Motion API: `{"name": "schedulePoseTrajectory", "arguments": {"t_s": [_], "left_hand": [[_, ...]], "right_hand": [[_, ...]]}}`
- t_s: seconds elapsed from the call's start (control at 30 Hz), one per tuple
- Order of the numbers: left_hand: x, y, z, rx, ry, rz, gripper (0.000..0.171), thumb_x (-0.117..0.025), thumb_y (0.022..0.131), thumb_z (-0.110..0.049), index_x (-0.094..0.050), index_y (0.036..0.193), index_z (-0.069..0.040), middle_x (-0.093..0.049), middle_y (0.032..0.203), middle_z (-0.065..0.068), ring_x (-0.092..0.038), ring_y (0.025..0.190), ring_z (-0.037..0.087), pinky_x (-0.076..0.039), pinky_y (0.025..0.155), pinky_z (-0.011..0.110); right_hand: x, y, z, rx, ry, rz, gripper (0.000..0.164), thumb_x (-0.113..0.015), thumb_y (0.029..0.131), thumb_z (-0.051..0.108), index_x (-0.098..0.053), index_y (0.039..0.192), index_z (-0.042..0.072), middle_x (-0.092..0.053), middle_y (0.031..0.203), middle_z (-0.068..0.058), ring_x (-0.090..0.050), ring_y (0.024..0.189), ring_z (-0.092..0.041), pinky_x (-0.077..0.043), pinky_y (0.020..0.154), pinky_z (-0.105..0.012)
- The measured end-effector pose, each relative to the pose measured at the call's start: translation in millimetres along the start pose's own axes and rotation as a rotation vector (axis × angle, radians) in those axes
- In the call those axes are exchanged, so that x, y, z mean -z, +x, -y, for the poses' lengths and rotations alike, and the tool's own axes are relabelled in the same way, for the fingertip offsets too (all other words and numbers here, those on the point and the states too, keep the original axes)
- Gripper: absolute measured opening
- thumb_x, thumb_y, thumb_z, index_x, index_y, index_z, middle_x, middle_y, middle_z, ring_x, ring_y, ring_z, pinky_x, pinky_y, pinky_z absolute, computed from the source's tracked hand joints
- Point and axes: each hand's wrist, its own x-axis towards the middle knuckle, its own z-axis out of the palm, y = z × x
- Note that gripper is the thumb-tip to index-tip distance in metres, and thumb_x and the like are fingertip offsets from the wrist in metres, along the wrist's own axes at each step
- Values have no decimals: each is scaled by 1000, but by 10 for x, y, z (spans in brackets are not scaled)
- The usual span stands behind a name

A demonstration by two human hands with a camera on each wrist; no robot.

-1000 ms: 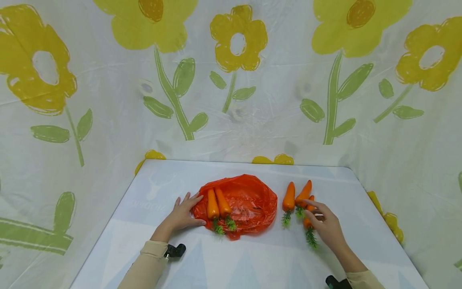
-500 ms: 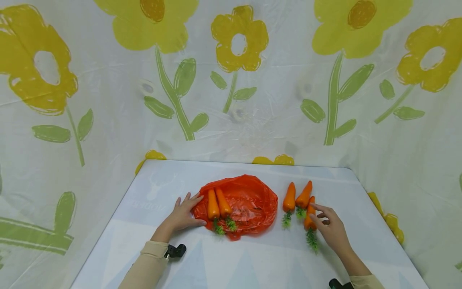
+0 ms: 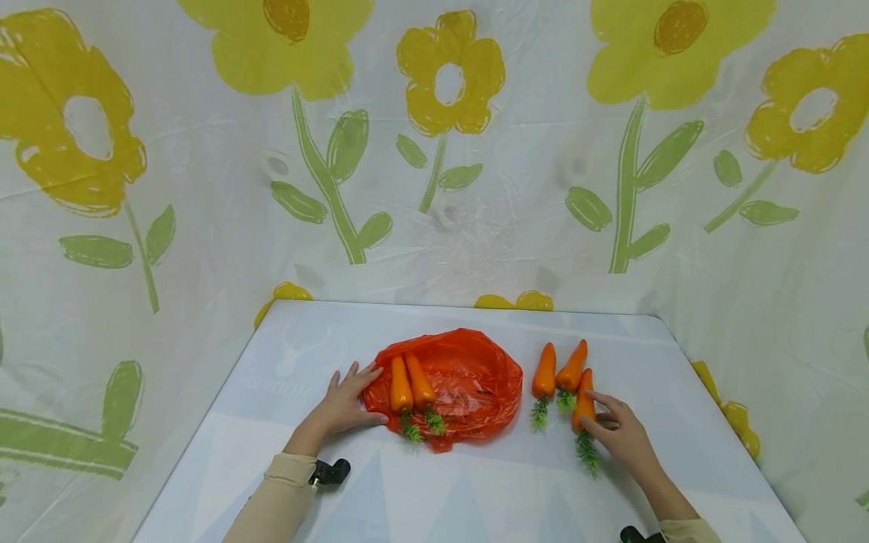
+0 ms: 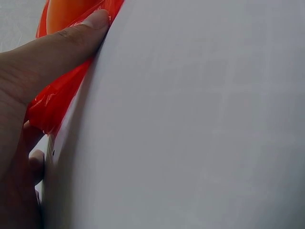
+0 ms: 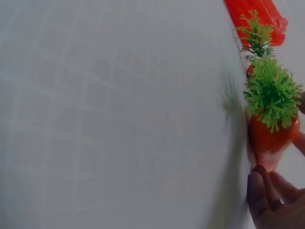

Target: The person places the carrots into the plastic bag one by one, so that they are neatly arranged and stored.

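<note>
On the table, an opened red plastic bag (image 3: pixel 468 388) holds two orange carrots with green tops; the nearer of the pair is a carrot (image 3: pixel 401 386) at its left. My left hand (image 3: pixel 342 401), fingers spread, rests against the bag's left edge. In the left wrist view the thumb (image 4: pixel 71 43) lies on the red plastic. To the right of the bag, my right hand (image 3: pixel 621 431) pinches the nearest loose carrot (image 3: pixel 584 403) between thumb and fingers. That carrot still lies on the table. Two more carrots lie beyond it, a left carrot (image 3: pixel 544 371) and a middle carrot (image 3: pixel 573 367).
The pale table (image 3: pixel 475 498) ends at a back edge below a curtain (image 3: pixel 516 226) printed with yellow flowers. Black wrist devices sit at both cuffs, such as the left device (image 3: pixel 330 472).
My right hand has shifted slightly right and toward me, from above the nearest carrot to its right side, where it now pinches it. The left hand and bag have not moved.
</note>
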Motion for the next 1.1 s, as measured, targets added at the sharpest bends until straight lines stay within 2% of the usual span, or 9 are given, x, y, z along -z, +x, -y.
{"name": "schedulePoseTrajectory", "arguments": {"t_s": [0.17, 0.37, 0.5, 0.67, 0.9, 1.1], "left_hand": [[-8, 5, 11, 1, 5, 2, 98, -86, 77, -49, -41, 156, -12, -32, 164, 11, -12, 154, 44, 3, 118, 68], [-2, 1, 0, -8, 18, -2, 99, -86, 77, -49, -42, 156, -10, -33, 164, 13, -13, 153, 46, 2, 118, 69], [5, -6, -7, -15, 23, -8, 100, -86, 76, -49, -41, 156, -8, -34, 163, 15, -14, 152, 48, 1, 118, 70], [11, -10, -14, -11, 27, -7, 100, -86, 77, -50, -41, 156, -8, -33, 163, 14, -14, 152, 47, 1, 118, 70], [14, -9, -15, -10, 31, -9, 100, -86, 77, -49, -42, 156, -8, -34, 163, 15, -14, 152, 47, 1, 118, 69], [8, -9, -21, 2, 29, 3, 99, -86, 77, -49, -41, 156, -9, -33, 164, 14, -12, 153, 46, 3, 118, 69]], "right_hand": [[-13, 24, -10, -4, -4, 17, 63, -71, 96, 38, -51, 148, 8, -41, 151, -25, -59, 116, -42, -55, 90, -49], [-30, 48, -16, 12, -26, 20, 60, -73, 95, 36, -55, 145, 8, -46, 148, -24, -62, 110, -35, -54, 84, -40], [-22, 46, 10, -25, -41, 32, 64, -71, 96, 42, -53, 147, 10, -45, 150, -24, -61, 112, -35, -54, 86, -43], [15, 45, 30, -83, -64, 40, 68, -68, 96, 47, -49, 150, 10, -47, 148, -28, -59, 118, -41, -55, 86, -50], [71, 52, -37, -112, -51, 35, 68, -68, 96, 46, -47, 151, 11, -53, 141, -27, -59, 116, -38, -54, 78, -38], [99, 42, -74, -129, -52, 32, 68, -68, 96, 46, -47, 151, 12, -49, 145, -27, -57, 118, -39, -53, 78, -36]]}}
